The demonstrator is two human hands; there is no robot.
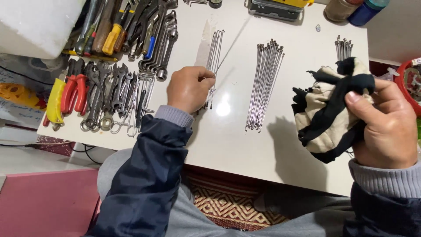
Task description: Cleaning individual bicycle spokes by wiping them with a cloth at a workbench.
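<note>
Left hand: curled over the lower end of a small bundle of thin steel spokes, fingertips pinching them against the white tabletop.
Right hand: clenched around a bunched cream-and-black cloth rag, held above the table's right side.
Between the hands: larger pile of spokes.
Far left: pliers and wrenches.

Far worktop edge: yellow-grey case, tan jar, blue jar; white foam block top left
</note>
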